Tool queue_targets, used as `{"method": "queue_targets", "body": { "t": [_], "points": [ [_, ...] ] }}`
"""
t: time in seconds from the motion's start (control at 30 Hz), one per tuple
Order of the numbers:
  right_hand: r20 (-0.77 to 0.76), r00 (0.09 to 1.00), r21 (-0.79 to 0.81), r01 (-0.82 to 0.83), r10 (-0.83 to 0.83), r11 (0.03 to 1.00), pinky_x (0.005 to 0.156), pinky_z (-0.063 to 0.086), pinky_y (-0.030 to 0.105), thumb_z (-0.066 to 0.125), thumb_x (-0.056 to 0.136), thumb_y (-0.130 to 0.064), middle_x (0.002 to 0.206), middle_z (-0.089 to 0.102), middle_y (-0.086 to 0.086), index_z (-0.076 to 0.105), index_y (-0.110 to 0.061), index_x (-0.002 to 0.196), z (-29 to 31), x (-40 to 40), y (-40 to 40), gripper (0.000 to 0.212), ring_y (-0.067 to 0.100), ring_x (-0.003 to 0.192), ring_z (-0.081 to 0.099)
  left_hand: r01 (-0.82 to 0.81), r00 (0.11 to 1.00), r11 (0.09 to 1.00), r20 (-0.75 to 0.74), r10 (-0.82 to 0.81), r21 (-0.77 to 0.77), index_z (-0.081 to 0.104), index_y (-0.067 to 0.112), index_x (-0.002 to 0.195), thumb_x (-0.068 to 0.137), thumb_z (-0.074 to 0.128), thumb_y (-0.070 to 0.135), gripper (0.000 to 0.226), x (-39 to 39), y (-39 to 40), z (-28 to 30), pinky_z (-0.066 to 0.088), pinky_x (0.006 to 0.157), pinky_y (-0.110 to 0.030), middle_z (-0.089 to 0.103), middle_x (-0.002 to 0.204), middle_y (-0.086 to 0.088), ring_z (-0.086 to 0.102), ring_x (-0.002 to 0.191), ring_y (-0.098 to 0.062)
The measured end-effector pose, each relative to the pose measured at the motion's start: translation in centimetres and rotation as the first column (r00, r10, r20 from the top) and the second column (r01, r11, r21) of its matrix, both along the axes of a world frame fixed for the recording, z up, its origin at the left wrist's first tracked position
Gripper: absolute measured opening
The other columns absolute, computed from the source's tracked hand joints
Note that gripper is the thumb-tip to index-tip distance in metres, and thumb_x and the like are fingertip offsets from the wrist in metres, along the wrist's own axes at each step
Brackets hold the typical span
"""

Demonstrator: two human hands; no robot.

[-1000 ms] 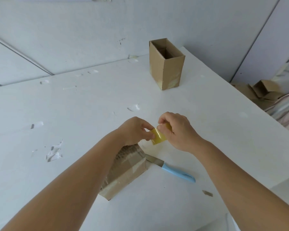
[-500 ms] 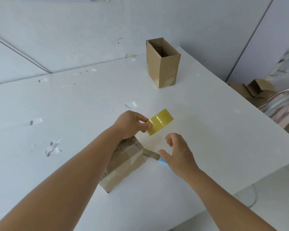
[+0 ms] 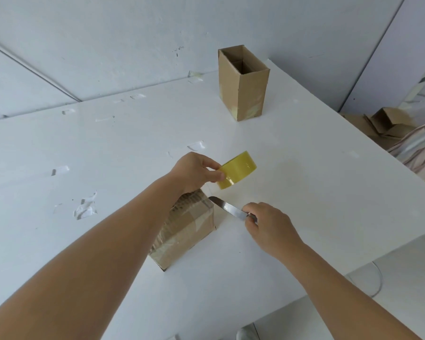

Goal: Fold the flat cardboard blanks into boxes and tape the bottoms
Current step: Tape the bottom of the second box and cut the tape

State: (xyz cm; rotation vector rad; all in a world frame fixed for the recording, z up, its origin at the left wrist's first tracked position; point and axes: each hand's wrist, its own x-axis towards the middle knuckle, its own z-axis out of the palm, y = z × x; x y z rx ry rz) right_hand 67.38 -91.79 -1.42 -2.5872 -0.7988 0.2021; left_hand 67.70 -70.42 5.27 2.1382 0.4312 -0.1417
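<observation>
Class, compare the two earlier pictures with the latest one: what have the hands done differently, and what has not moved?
The right hand let go of the tape roll, dropped toward the table and took hold of the knife at its handle. The left hand lifted the roll slightly and now holds it alone. The taped box under the left forearm and the upright open box stayed put.

Two bare forearms reach into view from the bottom edge, with no sleeves, watch, rings or gloves visible on either. The left hand [image 3: 196,171] and right hand [image 3: 271,228] are uncovered to the fingertips, nails short and unpainted where they show. Nothing else of the person's clothing can be made out.
</observation>
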Motion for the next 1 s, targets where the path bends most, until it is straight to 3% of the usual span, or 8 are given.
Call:
{"method": "queue_targets", "body": {
  "t": [0.23,0.37,0.47,0.63,0.8,0.9,1.0],
  "points": [
    [0.014,0.999,0.072,0.034,-0.035,0.997,0.056,0.04,0.033,0.049,0.087,-0.02,0.067,0.05,-0.001,0.054,-0.022,0.088,4.0,-1.2,-2.3,0.005,0.023,0.063,0.047,-0.009,1.0,1.0,0.024,0.009,-0.021,0.071,0.037,0.07,0.075,0.079,0.029,0.013,-0.1,0.0,0.0,0.038,0.059,-0.02,0.066,0.06,0.015,0.056,0.067,-0.007],
    [0.059,0.998,0.089,-0.024,0.019,0.996,0.056,0.04,0.032,0.046,0.09,-0.018,0.059,0.047,-0.005,0.049,-0.042,0.129,5.9,-1.5,-1.9,0.045,0.02,0.058,0.044,-0.002,1.0,1.0,0.022,0.002,-0.005,0.072,0.036,0.075,0.076,0.078,0.03,0.009,0.0,-0.2,0.1,0.035,0.055,-0.018,0.066,0.06,0.015,0.052,0.062,-0.006],
    [0.12,0.99,0.019,-0.08,0.078,0.997,0.057,0.03,0.028,0.043,0.093,-0.021,0.055,0.035,-0.01,0.037,-0.045,0.14,6.6,-1.7,-0.8,0.053,0.015,0.057,0.038,0.004,0.999,1.0,0.033,-0.004,-0.004,0.072,0.036,0.076,0.076,0.078,0.03,0.008,0.0,-0.1,0.0,0.037,0.057,-0.02,0.067,0.063,0.014,0.053,0.063,-0.007],
    [0.137,0.986,-0.088,-0.089,0.1,0.992,0.059,0.033,0.027,0.039,0.093,-0.017,0.074,0.052,-0.002,0.029,-0.043,0.143,7.6,-1.8,0.6,0.057,0.021,0.067,0.044,0.006,0.999,1.0,0.036,-0.006,0.008,0.075,0.03,0.088,0.076,0.078,0.032,0.012,0.0,0.0,-0.3,0.038,0.059,-0.017,0.064,0.068,0.013,0.054,0.066,-0.004],
    [0.237,0.96,-0.287,-0.079,0.15,0.955,0.057,0.033,0.029,0.042,0.089,-0.008,0.093,0.063,0.001,0.026,-0.028,0.146,7.8,-2.4,2.6,0.062,0.022,0.07,0.052,-0.013,0.997,1.0,0.07,0.014,-0.016,0.073,0.033,0.08,0.074,0.079,0.03,0.009,-0.3,0.0,-0.6,0.033,0.047,-0.006,0.057,0.056,0.017,0.049,0.052,0.004],
    [0.141,0.974,-0.37,-0.113,0.176,0.922,0.065,0.041,0.03,0.041,0.091,-0.007,0.103,0.064,0.003,0.043,-0.022,0.135,6.4,-1.8,3.3,0.046,0.024,0.088,0.062,-0.051,0.989,0.995,0.136,0.063,-0.091,0.071,0.036,0.076,0.076,0.079,0.03,0.01,-0.3,0.3,-0.7,0.04,0.057,-0.008,0.063,0.064,0.013,0.054,0.057,0.004],
    [-0.003,0.994,-0.323,-0.105,0.11,0.94,0.071,0.042,0.031,0.037,0.092,-0.009,0.109,0.063,0.002,0.037,-0.032,0.14,3.9,-0.9,3.2,0.054,0.025,0.098,0.061,-0.072,0.98,0.983,0.169,0.101,-0.17,0.076,0.029,0.087,0.078,0.078,0.028,0.009,-0.3,0.4,-0.6,0.042,0.064,-0.012,0.066,0.071,0.006,0.056,0.063,0.0]
  ]
}}
